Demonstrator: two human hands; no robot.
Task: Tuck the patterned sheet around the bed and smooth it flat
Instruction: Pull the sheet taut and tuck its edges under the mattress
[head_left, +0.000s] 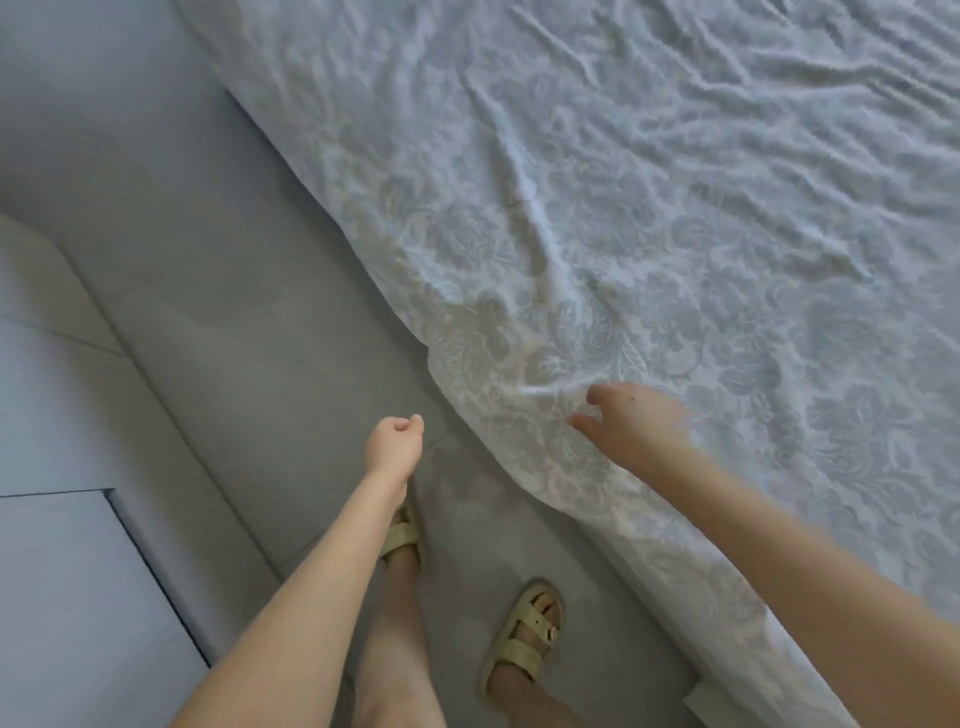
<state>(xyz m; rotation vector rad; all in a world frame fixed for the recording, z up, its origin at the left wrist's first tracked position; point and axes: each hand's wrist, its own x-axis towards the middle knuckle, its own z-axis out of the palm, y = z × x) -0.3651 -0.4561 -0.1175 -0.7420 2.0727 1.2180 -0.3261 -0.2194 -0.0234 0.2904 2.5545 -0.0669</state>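
Observation:
The patterned sheet, white with a pale grey floral print, covers the bed and fills the upper right of the head view. It is wrinkled, with long creases across the top and folds near the edge, and it drapes over the bed's near side. My right hand hovers at that draped edge, fingers spread, fingertips touching or just above the cloth, holding nothing. My left hand hangs over the floor to the left of the bed edge, fingers curled into a loose fist with nothing in it.
A grey floor runs in a strip along the bed's left side. My two feet in pale yellow sandals stand on it close to the bed. A white furniture edge sits at the lower left.

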